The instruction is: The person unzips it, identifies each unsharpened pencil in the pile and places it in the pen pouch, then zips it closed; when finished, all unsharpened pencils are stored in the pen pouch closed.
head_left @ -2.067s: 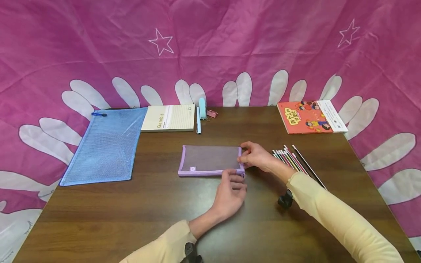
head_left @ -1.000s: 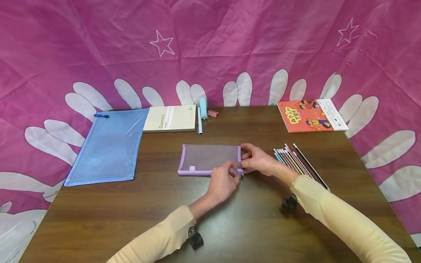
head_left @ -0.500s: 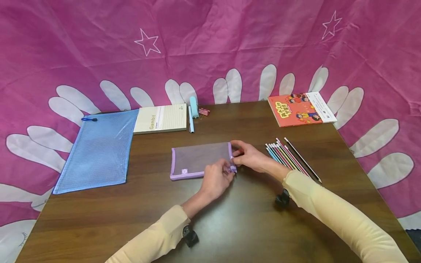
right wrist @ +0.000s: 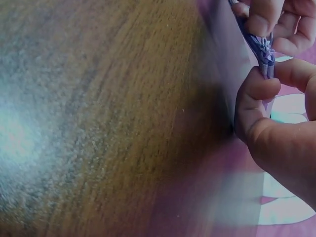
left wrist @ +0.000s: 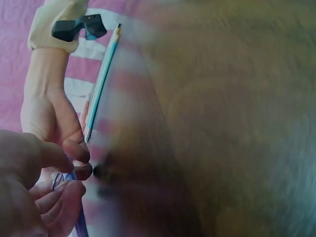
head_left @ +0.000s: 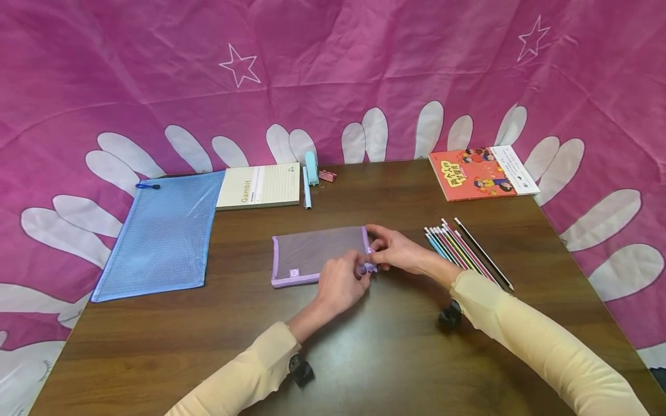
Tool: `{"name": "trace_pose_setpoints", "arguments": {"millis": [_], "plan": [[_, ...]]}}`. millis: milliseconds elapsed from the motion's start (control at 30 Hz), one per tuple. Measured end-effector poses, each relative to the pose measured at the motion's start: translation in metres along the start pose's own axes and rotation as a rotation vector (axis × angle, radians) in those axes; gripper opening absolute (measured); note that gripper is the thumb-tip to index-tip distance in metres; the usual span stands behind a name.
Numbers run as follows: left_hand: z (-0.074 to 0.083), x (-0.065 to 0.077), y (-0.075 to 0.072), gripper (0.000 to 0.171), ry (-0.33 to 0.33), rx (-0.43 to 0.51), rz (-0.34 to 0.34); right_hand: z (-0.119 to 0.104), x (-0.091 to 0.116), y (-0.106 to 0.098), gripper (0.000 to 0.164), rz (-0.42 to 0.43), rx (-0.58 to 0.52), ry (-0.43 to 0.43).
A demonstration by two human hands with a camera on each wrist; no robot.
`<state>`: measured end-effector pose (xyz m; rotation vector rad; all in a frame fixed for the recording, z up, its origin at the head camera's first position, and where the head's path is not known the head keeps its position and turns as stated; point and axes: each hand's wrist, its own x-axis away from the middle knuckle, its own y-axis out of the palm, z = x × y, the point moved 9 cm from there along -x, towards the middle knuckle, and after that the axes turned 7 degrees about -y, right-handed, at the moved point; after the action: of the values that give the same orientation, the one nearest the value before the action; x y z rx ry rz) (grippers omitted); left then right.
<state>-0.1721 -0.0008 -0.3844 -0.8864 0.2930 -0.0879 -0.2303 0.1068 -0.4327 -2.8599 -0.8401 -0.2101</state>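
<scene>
A mesh zip pencil pouch (head_left: 312, 251) with purple edging lies flat on the table, its front right corner slightly raised between the two hands. My left hand (head_left: 339, 284) pinches the zip pull (right wrist: 267, 45) at that corner, with thumb and fingertips curled in. On the pouch's right edge, my right hand (head_left: 398, 249) pinches the zip end between thumb and fingers. Both hands nearly touch in the right wrist view. The left hand covers part of the zip in the head view. Just right of the right hand lie several pencils (head_left: 458, 245).
On the left lies a blue mesh zip bag (head_left: 161, 237). Along the back are a notebook (head_left: 260, 185), a light-blue pen (head_left: 307, 188), a light-blue stapler (head_left: 311, 167) and a pink binder clip (head_left: 327, 175). A red picture book (head_left: 478, 173) sits back right on the wooden table (head_left: 208, 341).
My left hand has gone from loosely spread fingers at the zip to pinching its pull. The right hand has slid slightly toward the front corner, which is now raised. The head view has shifted.
</scene>
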Motion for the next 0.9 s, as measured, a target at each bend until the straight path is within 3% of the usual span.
{"name": "trace_pose_setpoints", "arguments": {"millis": [333,500,767,900], "plan": [[0.014,0.004,0.006,0.015,0.178,-0.245,0.014,0.005,-0.002,-0.003,0.08,0.004,-0.029,-0.018],[0.016,0.004,0.006,0.02,0.232,-0.278,0.026,0.003,-0.006,-0.003,0.078,0.008,-0.042,0.008],[0.029,0.016,-0.003,0.015,0.449,-0.404,0.208,0.002,-0.006,-0.001,0.078,0.001,-0.045,0.011],[0.032,0.022,-0.001,0.018,0.524,-0.453,0.238,0.008,0.0,0.0,0.079,-0.024,-0.04,0.033]]}}
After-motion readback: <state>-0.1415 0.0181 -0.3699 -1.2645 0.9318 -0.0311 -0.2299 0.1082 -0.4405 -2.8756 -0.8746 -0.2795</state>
